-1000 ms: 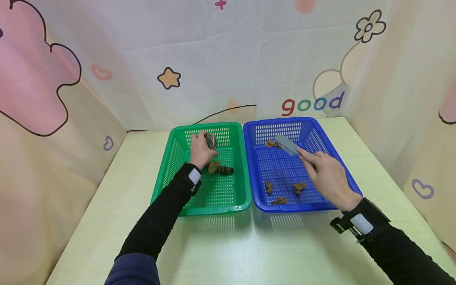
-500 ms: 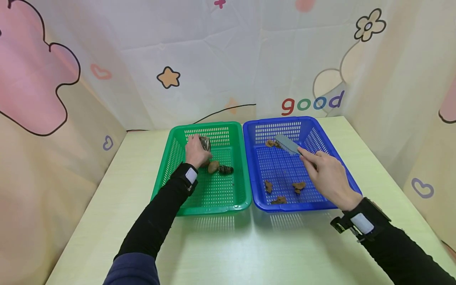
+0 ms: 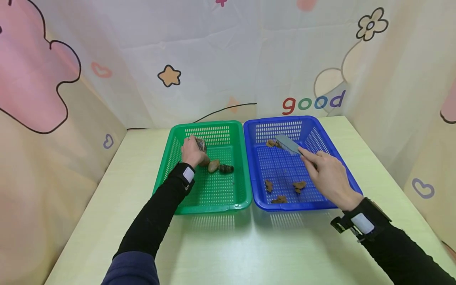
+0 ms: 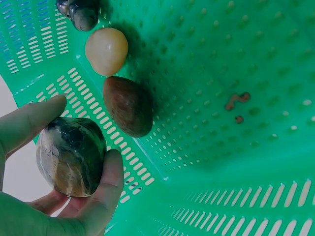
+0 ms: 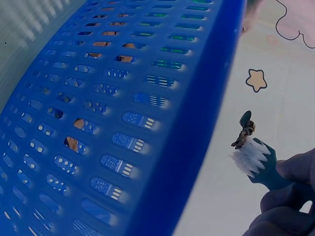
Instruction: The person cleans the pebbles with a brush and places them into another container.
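Note:
My left hand [image 3: 191, 152] grips a dark, pale-streaked stone [image 4: 71, 160] in the back left part of the green basket [image 3: 239, 170]; thumb and fingers lie around it. A reddish-brown stone [image 4: 128, 105], a pale yellowish stone [image 4: 107, 51] and a dark stone [image 4: 83, 14] lie in a row beside it. With my right hand [image 3: 329, 178] I hold a grey-green brush [image 3: 287, 143] over the blue basket [image 3: 254, 174]. Its white bristles [image 5: 252, 156] are at a brown clump [image 3: 272, 143], apparently touching it.
More brown clumps lie in the front of the blue basket, among them one at the right [image 3: 299, 187] and one near the front rim [image 3: 279, 200]. Both baskets stand side by side on a pale table [image 3: 249, 253], before a printed curtain [image 3: 221, 71].
My left hand has moved left and slightly nearer inside the green basket, carrying the streaked stone. The right hand and brush stay in about the same place.

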The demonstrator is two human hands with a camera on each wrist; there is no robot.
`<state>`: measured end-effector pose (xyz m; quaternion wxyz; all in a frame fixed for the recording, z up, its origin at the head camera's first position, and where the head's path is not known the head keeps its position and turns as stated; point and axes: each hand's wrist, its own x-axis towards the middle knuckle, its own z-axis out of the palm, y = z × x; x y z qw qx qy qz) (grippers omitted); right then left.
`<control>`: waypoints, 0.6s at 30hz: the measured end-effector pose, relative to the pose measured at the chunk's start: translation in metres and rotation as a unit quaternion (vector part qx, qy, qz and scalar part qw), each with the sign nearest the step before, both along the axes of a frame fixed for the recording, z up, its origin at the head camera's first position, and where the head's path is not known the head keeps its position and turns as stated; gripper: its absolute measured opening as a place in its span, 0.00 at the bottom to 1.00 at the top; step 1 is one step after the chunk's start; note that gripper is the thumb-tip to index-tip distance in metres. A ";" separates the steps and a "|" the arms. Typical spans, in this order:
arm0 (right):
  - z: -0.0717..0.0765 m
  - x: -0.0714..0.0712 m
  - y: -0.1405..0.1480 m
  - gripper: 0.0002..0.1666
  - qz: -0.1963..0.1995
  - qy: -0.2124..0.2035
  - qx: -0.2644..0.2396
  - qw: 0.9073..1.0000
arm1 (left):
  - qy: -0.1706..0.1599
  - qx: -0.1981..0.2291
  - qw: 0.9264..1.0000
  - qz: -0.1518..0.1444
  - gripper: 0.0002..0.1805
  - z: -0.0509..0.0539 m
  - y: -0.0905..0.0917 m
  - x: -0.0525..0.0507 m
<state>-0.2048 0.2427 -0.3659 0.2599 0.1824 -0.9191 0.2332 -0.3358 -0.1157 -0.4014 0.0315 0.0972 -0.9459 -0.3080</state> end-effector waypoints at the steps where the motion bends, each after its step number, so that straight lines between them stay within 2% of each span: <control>1: 0.000 0.000 0.000 0.19 0.000 0.000 0.000 1.000 | -0.001 -0.004 1.000 0.001 0.36 0.000 -0.001 0.000; 12: -0.001 0.001 -0.001 0.20 0.000 -0.004 0.000 1.000 | -0.019 -0.014 1.000 0.013 0.38 -0.004 -0.010 0.003; 18: 0.000 0.001 -0.001 0.20 -0.001 -0.010 0.000 1.000 | -0.038 -0.012 0.999 0.004 0.36 -0.005 -0.013 0.007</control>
